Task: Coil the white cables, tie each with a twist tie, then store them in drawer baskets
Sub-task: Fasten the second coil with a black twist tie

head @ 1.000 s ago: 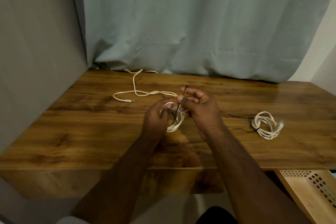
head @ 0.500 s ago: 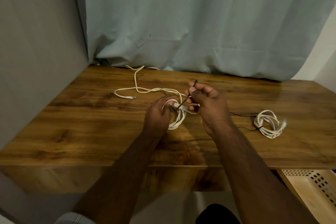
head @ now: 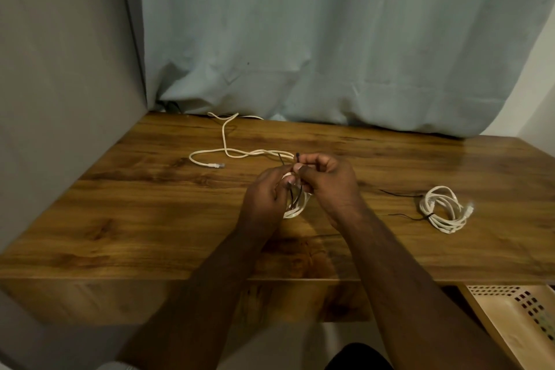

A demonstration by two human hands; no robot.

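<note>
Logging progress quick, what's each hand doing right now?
Left hand: holding the coiled white cable.
Right hand: pinching the black twist tie above that coil.

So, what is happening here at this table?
A person is tying a coiled white cable over the wooden table. The left hand grips the coil, and the right hand pinches a black twist tie. Another coil lies tied at the right; a loose cable waits behind.
</note>
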